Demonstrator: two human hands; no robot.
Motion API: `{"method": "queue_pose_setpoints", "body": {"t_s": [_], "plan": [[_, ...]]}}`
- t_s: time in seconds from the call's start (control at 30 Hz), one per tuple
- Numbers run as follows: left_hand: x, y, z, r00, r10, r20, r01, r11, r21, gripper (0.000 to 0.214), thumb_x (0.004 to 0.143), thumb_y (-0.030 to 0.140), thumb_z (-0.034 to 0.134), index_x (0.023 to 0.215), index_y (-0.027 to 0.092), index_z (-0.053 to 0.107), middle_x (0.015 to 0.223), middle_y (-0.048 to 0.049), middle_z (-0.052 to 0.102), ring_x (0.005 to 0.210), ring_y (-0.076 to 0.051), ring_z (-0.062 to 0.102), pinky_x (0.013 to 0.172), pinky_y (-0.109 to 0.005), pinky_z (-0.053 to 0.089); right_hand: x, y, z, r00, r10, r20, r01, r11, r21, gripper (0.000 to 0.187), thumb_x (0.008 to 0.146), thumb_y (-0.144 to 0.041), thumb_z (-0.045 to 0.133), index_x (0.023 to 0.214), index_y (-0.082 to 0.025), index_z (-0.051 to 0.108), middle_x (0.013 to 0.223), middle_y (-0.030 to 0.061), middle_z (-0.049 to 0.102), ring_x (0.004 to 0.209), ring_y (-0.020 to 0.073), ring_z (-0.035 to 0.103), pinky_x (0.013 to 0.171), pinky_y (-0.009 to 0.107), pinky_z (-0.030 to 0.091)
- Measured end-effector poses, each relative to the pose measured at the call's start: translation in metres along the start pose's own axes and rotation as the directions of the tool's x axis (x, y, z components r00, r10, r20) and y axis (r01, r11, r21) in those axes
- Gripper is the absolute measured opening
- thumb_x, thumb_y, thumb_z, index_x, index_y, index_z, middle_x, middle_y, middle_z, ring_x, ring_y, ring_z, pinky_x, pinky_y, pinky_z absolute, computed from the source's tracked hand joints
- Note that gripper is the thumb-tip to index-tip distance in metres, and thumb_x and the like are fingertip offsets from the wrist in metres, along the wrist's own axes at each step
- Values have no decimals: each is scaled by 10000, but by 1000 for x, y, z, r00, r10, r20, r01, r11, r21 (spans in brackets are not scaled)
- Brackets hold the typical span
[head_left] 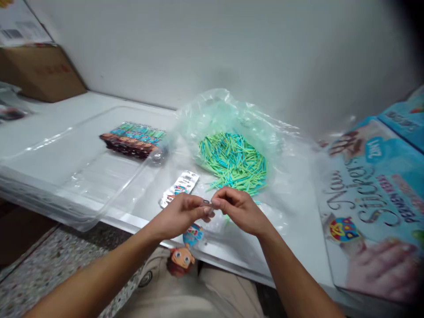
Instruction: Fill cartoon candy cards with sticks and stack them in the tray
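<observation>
My left hand [185, 215] pinches the top end of a small packet [182, 258] with a blue label and a printed cartoon face. The packet hangs below the palm, past the table's front edge. My right hand [236, 207] meets the left at that clear top end, its thumb and index finger pressed together. What lies between these fingertips is too small to make out. Just behind both hands, a heap of thin green and blue strips [232, 161] lies in an open clear plastic bag [212, 106]. A silvery printed packet [180, 187] rests flat by my left hand.
On the left stands a clear plastic tray [79, 185] with a row of cartoon-faced packets [132, 139] inside. A cardboard box [43, 73] sits at the back left. Printed blue packaging [374, 185] covers the right side; a hand shows on it, perhaps printed. A wall rises behind.
</observation>
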State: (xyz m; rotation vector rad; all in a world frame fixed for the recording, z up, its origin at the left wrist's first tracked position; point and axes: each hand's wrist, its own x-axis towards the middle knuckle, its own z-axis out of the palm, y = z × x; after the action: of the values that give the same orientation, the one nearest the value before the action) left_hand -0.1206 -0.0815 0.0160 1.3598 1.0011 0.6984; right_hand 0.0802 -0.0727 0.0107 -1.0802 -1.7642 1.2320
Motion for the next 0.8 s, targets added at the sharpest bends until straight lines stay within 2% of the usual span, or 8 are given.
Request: {"method": "queue_pose_setpoints", "body": {"t_s": [0.1, 0.17, 0.33, 0.4, 0.47, 0.6, 0.7, 0.8], "plan": [[1, -19, 17, 997, -64, -32, 60, 992, -113, 236, 745, 376, 697, 688, 153, 744, 731, -95, 725, 698, -206, 666, 655, -296, 489, -21, 13, -27, 985, 93, -144, -109, 988, -109, 246, 904, -410, 490, 889, -190, 600, 775, -1, 612, 612, 115, 495, 564, 236, 406], [-3, -27, 24, 993, -81, -89, 63, 981, -184, 212, 692, 343, 752, 613, 150, 719, 669, -84, 710, 678, -192, 655, 642, -280, 477, -37, 29, -45, 975, 117, -189, -176, 926, -335, 219, 909, -369, 487, 862, -193, 609, 728, -7, 596, 634, 131, 507, 590, 248, 396], [-11, -40, 38, 980, -181, -84, 123, 880, -459, 227, 656, 333, 793, 703, 139, 686, 730, -57, 722, 666, -155, 669, 683, -264, 492, -72, 59, -54, 976, 214, 47, -89, 584, -807, 191, 888, -165, 459, 968, -199, 629, 891, 47, 631, 765, 169, 566, 654, 269, 375], [-12, -41, 43, 972, -230, -54, 163, 818, -553, 274, 685, 367, 772, 797, 142, 662, 795, -64, 732, 676, -158, 685, 682, -263, 500, -75, 63, -47, 965, 252, 77, -35, 410, -912, 197, 886, -137, 452, 944, -196, 630, 902, 69, 619, 779, 181, 564, 611, 264, 344], [-13, -42, 48, 963, -267, -23, 201, 775, -599, 317, 696, 386, 761, 839, 141, 620, 827, -78, 734, 665, -164, 690, 641, -255, 499, -73, 66, -42, 970, 226, 93, 22, 301, -953, 191, 903, -145, 440, 869, -188, 623, 894, 84, 610, 813, 199, 556, 610, 269, 333], [-13, -44, 53, 959, -284, 18, 239, 767, -596, 342, 707, 390, 751, 841, 130, 573, 820, -98, 730, 650, -169, 686, 592, -242, 490, -59, 68, -50, 994, 98, 49, 15, 327, -945, 210, 956, -200, 378, 886, -175, 574, 884, 87, 614, 830, 206, 546, 693, 284, 358], [-12, -49, 53, 960, -282, -5, 226, 779, -584, 332, 722, 388, 737, 847, 129, 573, 792, -84, 724, 640, -155, 678, 585, -227, 478, -43, 70, -66, 988, 132, -81, -124, 361, -924, 239, 985, -212, 274, 1030, -167, 505, 890, 71, 627, 758, 182, 565, 657, 267, 363], [-12, -52, 53, 953, -302, -37, 228, 790, -569, 337, 717, 397, 736, 842, 128, 576, 782, -78, 721, 632, -150, 673, 580, -221, 469, -22, 74, -78, 982, 158, -99, -147, 327, -933, 237, 970, -221, 294, 1113, -140, 464, 1012, 114, 623, 859, 198, 590, 697, 269, 385]]}}
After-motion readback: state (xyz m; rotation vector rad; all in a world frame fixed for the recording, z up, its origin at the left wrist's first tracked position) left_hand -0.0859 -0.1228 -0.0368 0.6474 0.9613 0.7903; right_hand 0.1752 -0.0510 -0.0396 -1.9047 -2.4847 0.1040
